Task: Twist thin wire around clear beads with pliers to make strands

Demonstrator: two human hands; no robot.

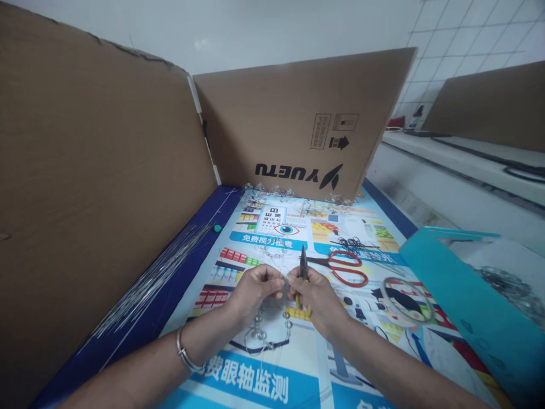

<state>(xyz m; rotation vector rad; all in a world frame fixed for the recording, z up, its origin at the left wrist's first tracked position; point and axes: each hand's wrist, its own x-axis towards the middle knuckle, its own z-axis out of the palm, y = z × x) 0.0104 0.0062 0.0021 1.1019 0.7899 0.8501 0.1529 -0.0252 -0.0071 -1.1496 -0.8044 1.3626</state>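
1. Pinching the beaded strand [269, 345], the left hand [261, 284] has thumb and fingers pressed together, left of the red-handled scissors [349, 270]; the gripped part is too fine to make out.
2. Clamped round the pliers [304, 264], the right hand [313, 287] sits just off the scissors' blades, making it the nearer hand to them. The pliers point away from the person. Whether its fingertips also hold the strand, I cannot tell.
3. The strand hangs left of the scissors and closer to the person, looping below the fingertips between the forearms. Its loop stretches toward the person, while the scissors lie crosswise, handles to the right.
4. Just beyond the scissors is a pile of black wire [351, 244]; to their right and nearer the person lies a clear ring [430, 315]. Farther right, a teal box [451, 284] holds tangled wire [508, 289].
5. Well left of the scissors, thin rods [145, 284] line the edge of the surface [306, 363] under a cardboard panel [97, 142]; a printed panel [272, 125] closes the far side. Room for moving seems widest on the scissors' near side.
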